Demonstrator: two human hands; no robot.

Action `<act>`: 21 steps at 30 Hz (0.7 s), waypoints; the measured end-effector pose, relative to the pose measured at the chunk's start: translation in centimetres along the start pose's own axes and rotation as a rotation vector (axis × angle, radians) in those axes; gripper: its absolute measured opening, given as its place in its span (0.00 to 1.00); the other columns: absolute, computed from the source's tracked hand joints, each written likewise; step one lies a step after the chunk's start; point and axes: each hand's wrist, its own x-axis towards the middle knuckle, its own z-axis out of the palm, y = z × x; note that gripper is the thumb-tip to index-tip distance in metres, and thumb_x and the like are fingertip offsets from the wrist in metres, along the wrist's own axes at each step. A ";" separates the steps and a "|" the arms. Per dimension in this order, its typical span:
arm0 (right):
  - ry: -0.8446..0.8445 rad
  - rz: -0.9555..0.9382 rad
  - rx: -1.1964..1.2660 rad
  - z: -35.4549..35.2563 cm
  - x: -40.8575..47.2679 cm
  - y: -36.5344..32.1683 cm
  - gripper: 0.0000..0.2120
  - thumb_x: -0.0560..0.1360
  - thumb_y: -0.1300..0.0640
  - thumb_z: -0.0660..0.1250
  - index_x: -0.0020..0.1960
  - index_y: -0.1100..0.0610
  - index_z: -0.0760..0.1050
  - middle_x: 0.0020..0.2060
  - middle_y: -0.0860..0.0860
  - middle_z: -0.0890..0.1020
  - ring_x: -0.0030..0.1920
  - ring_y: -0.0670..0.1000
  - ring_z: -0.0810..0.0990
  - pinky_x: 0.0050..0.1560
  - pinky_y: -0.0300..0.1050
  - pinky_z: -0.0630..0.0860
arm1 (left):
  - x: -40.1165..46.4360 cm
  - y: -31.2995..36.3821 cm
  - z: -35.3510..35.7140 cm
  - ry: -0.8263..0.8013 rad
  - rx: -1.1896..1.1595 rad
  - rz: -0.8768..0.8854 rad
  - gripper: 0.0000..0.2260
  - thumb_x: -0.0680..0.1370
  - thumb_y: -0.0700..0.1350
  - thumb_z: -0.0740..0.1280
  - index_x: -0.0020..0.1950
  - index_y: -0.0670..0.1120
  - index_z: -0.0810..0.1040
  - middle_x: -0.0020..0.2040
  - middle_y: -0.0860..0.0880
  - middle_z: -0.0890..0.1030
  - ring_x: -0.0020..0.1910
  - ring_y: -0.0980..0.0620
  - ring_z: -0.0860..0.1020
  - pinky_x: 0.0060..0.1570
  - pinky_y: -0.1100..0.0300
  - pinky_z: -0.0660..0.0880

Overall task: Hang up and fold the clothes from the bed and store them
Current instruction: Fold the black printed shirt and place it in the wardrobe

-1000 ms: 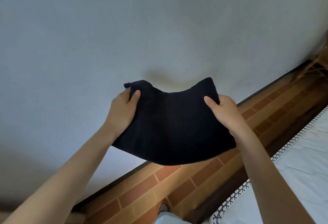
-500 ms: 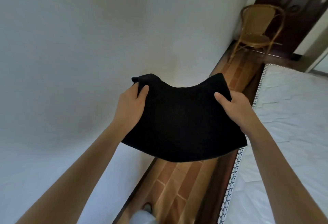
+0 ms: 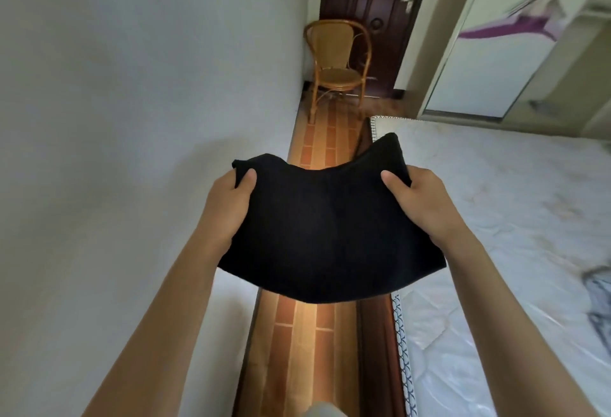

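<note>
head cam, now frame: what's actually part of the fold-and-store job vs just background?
Part of the job:
- folded black garment, held in the air
- left hand and right hand, gripping its two sides
- bed at right
- wardrobe door, maybe the storage

Just there:
- wicker chair
- dark door
- grey cloth at the bed's edge, blurred

Left arm: bare, reached forward and up from the lower left, nearly straight.
Left hand (image 3: 229, 208): gripped the left edge of a folded black garment (image 3: 327, 235), thumb on top, fingers (image 3: 235, 182) curled under.
Right arm: bare, stretched forward from the lower right.
Right hand (image 3: 421, 205): gripped the garment's right edge, thumb on top, the other fingers hidden beneath the cloth.
Height: both hands level, held apart.
</note>
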 end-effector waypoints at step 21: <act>0.141 0.085 0.021 -2.9 31.5 8.1 0.10 0.83 0.48 0.58 0.51 0.52 0.74 0.44 0.47 0.79 0.45 0.48 0.78 0.50 0.45 0.74 | 31.6 9.3 16.8 -0.121 0.134 0.130 0.15 0.84 0.52 0.56 0.66 0.49 0.75 0.59 0.51 0.79 0.59 0.49 0.77 0.63 0.48 0.73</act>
